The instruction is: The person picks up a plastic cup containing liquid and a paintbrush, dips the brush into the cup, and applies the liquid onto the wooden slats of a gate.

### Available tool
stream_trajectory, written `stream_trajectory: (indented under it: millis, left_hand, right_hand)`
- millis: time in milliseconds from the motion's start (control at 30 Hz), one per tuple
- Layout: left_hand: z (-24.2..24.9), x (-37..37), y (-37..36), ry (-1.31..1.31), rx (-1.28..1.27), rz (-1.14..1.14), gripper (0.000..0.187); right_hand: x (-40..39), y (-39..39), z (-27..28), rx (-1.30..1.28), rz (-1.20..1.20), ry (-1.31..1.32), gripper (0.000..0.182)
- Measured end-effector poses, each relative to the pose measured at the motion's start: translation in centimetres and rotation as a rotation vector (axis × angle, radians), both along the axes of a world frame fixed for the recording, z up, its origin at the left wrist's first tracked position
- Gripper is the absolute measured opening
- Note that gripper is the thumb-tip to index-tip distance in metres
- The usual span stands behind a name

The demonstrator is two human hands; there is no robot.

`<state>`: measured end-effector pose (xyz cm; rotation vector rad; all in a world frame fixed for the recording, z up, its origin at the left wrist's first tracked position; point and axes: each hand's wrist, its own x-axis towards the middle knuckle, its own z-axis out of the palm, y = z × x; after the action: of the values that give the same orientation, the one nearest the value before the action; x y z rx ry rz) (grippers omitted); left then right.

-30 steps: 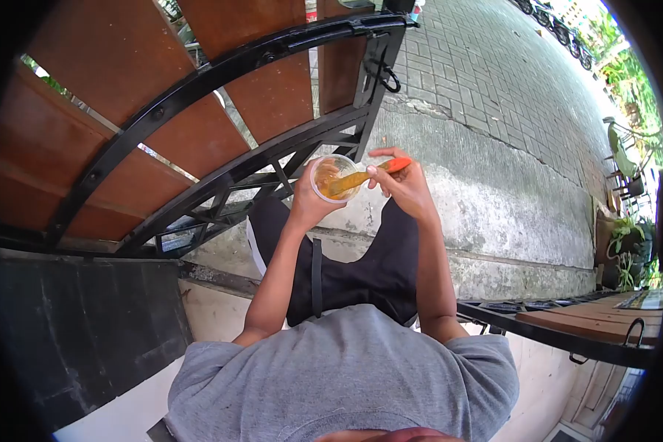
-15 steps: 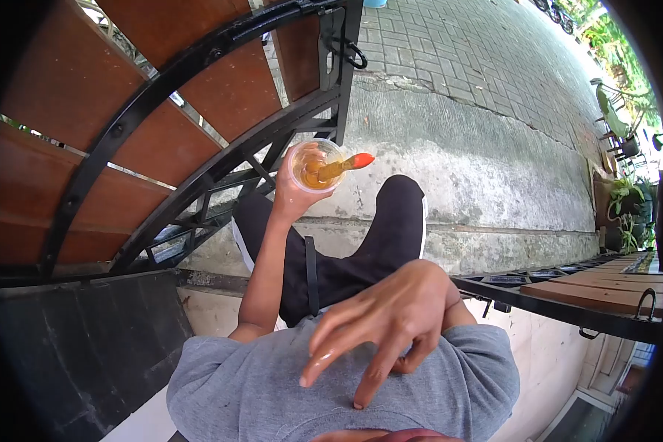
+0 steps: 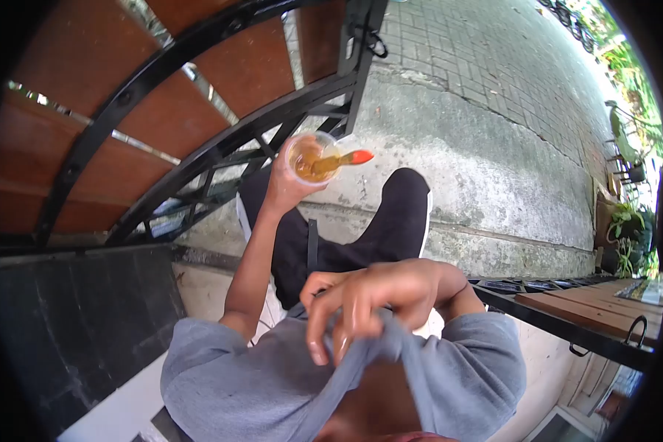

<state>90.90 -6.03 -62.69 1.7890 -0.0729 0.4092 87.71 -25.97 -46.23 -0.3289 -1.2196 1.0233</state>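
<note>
My left hand (image 3: 281, 180) is wrapped round a clear plastic cup (image 3: 295, 157) with amber liquid (image 3: 307, 166) in it. A utensil with an orange-red end (image 3: 361, 156) leans out over the cup's right rim; its kind I cannot make out, and its lower part is in the liquid. Close to my chest, my right hand (image 3: 376, 298) is closed on the neckline of my grey T-shirt (image 3: 236, 383), which is stretched up and outward. Its fingers look wet and slightly blurred.
A black metal gate with brown panels (image 3: 258, 62) stands at the left. Another gate (image 3: 567, 309) with wooden slats is at the right. Ahead are a concrete step (image 3: 486, 188) and grey paving (image 3: 457, 51). Potted plants (image 3: 626, 221) line the far right.
My right hand has gone from loose, spread fingers over the chest to gripping the T-shirt's neckline and pulling it out. The cup stays in my left hand; the view has shifted slightly.
</note>
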Motion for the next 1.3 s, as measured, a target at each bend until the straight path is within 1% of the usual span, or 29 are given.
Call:
stream_trajectory:
  millis: [100, 133, 200, 233, 267, 300, 333, 367, 433, 467, 500, 533, 567, 600, 633, 667, 767, 800, 867, 933, 967, 1033, 1067, 1100, 1133, 1167, 1233, 1267, 1300]
  left_hand:
    - [1.8, -0.6, 0.7, 0.011, 0.028, 0.014, 0.073]
    - [1.8, -0.5, 1.1, -0.006, 0.048, 0.030, 0.073]
    - [2.2, -0.9, 1.6, -0.007, 0.048, 0.061, 0.075]
    - [2.3, -1.0, 2.1, -0.037, 0.089, 0.074, 0.076]
    - [2.1, -1.1, 2.2, -0.026, 0.066, 0.082, 0.078]
    - [1.4, -1.4, 2.9, -0.061, 0.185, 0.128, 0.080]
    - [1.5, -1.7, 3.3, -0.061, 0.135, 0.088, 0.081]
    - [1.5, -2.2, 3.4, -0.076, 0.084, 0.051, 0.082]
    - [0.6, -3.3, 3.0, -0.102, 0.086, 0.114, 0.080]
    - [0.4, -3.5, 3.2, -0.126, 0.104, 0.142, 0.080]
    - [-0.1, -3.7, 3.4, -0.083, -0.015, 0.065, 0.077]
    - [0.0, -4.2, 3.3, -0.042, 0.027, 0.072, 0.079]
    - [0.3, -4.6, 3.2, -0.007, 0.072, 0.078, 0.081]
    - [0.3, -4.8, 3.2, 0.006, 0.051, 0.076, 0.078]
    - [0.4, -5.1, 3.3, 0.002, 0.092, 0.073, 0.076]
    - [0.2, -5.4, 3.3, 0.029, 0.051, 0.061, 0.077]
    - [0.0, -5.7, 2.9, 0.045, -0.002, 0.060, 0.078]
    - [0.1, -5.8, 2.9, 0.039, -0.008, 0.061, 0.078]
    - [0.2, -5.9, 3.1, 0.018, 0.024, 0.074, 0.078]
    - [-0.4, -6.0, 2.9, 0.003, 0.052, 0.093, 0.079]
    - [-0.3, -6.0, 2.9, 0.000, 0.058, 0.095, 0.080]
    - [0.1, -6.2, 2.9, 0.014, -0.014, 0.088, 0.080]
    - [0.6, -6.3, 3.0, 0.005, 0.011, 0.108, 0.079]
    - [1.1, -6.5, 2.9, 0.000, 0.034, 0.130, 0.079]
    - [1.6, -6.6, 2.9, 0.051, -0.026, 0.111, 0.078]
    - [1.8, -6.6, 2.9, 0.014, 0.027, 0.105, 0.078]
    - [2.6, -6.6, 2.2, -0.029, 0.049, 0.121, 0.076]
    - [2.7, -6.3, 1.9, -0.040, 0.062, 0.101, 0.076]
    - [2.7, -6.2, 1.6, -0.044, 0.072, 0.084, 0.076]
  right_hand:
    - [-2.2, -0.5, 0.0, -0.293, 0.189, 0.642, 0.027]
    - [-2.9, 0.2, 0.8, -0.268, 0.171, 0.728, 0.026]
    - [-3.7, 1.4, 0.7, -0.149, 0.187, 0.816, 0.033]
    - [-4.0, 1.9, 0.7, -0.084, 0.171, 0.848, 0.037]
    - [-4.5, 2.1, 0.9, -0.047, 0.144, 0.897, 0.042]
    - [-5.6, 1.9, 2.4, -0.139, 0.026, 0.976, 0.036]
    - [-6.7, 1.7, 3.9, -0.237, -0.096, 1.044, 0.030]
    - [-7.0, 1.6, 4.3, -0.297, -0.097, 1.097, 0.029]
    - [-7.5, 1.2, 5.2, -0.416, -0.102, 1.207, 0.027]
    - [-7.2, 0.4, 4.5, -0.455, 0.074, 1.305, 0.039]
    - [-8.0, 0.6, 3.7, -0.358, 0.039, 1.326, 0.047]
    - [-8.8, 1.1, 3.1, -0.258, 0.009, 1.347, 0.054]
    - [-10.9, 3.7, 2.9, -0.021, -0.233, 1.270, 0.061]
    - [-11.4, 4.3, 3.0, 0.050, -0.321, 1.219, 0.060]
    - [-11.9, 5.0, 3.0, 0.121, -0.409, 1.172, 0.060]
    - [-11.0, 4.2, 3.3, 0.030, -0.344, 1.163, 0.052]
    - [-9.2, 3.3, 2.4, 0.032, -0.159, 0.987, 0.049]
    - [-8.3, 2.8, 1.6, 0.042, -0.089, 0.868, 0.048]
    - [-5.7, 2.4, -0.6, 0.100, 0.019, 0.544, 0.046]
    - [-2.9, 2.4, -2.9, 0.189, 0.031, 0.187, 0.045]
    - [-1.8, 2.4, -3.9, 0.219, -0.006, 0.045, 0.044]
    - [0.0, 2.0, -5.3, 0.203, -0.202, -0.141, 0.043]
    - [0.5, 1.5, -5.9, 0.153, -0.367, -0.195, 0.043]
    - [0.5, 0.7, -6.5, 0.011, -0.653, -0.181, 0.043]
    - [0.3, 0.5, -7.2, -0.245, -1.016, -0.115, 0.050]
    - [0.1, 0.4, -7.6, -0.499, -1.379, -0.024, 0.059]
    - [1.6, 0.5, -7.9, -0.643, -1.452, -0.418, 0.071]
    - [2.5, 0.7, -8.0, -0.737, -1.376, -0.566, 0.078]
    - [2.2, 1.7, -6.6, -0.763, -1.348, -0.630, 0.060]
